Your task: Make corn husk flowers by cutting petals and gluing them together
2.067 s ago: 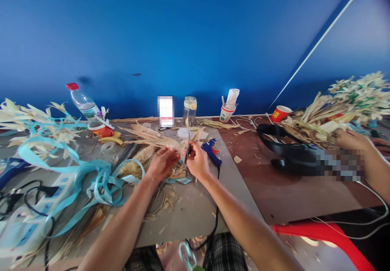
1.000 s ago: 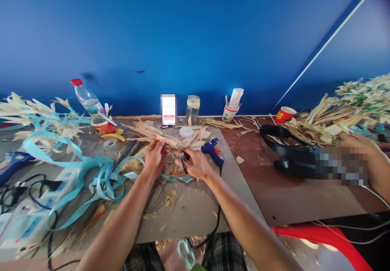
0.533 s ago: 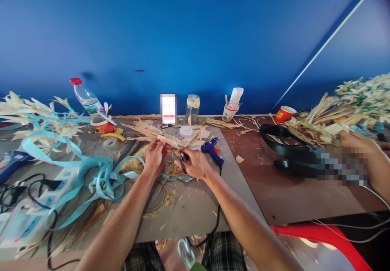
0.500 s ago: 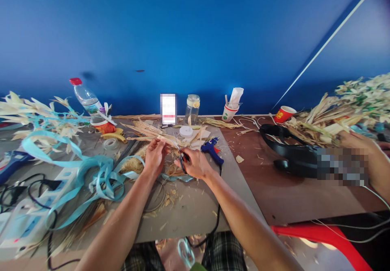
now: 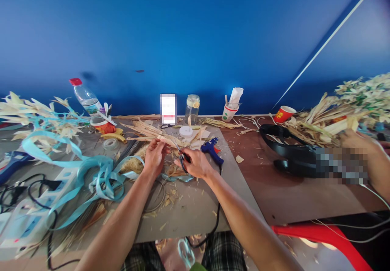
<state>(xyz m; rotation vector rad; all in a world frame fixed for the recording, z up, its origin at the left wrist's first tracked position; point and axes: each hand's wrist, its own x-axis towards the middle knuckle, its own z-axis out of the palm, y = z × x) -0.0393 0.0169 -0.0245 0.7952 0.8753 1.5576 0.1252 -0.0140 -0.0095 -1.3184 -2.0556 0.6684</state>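
My right hand [image 5: 196,163] is closed round the handles of a pair of scissors [image 5: 182,152], whose blades point up and to the left. Just left of it, the fingers of my left hand [image 5: 156,155] pinch a small pale piece of dried husk [image 5: 163,139]. The scissor blades are close to this piece; whether they touch it I cannot tell. Behind both hands lies a spread of dried husk strips [image 5: 146,129]. A blue glue gun [image 5: 212,150] rests right of my right hand. Light blue ribbon [image 5: 103,173] lies tangled to the left.
Along the wall stand a water bottle [image 5: 87,96], a blurred phone screen [image 5: 168,108], a glass jar [image 5: 192,106] and a paper cup [image 5: 230,111]. A black headset-like strap [image 5: 283,145] lies at right, beside another person's hand [image 5: 358,143]. A power strip [image 5: 39,204] sits at left.
My hands and the scissors have stayed almost in place. At the far right, the other person's hand has shifted slightly among the dried husks.
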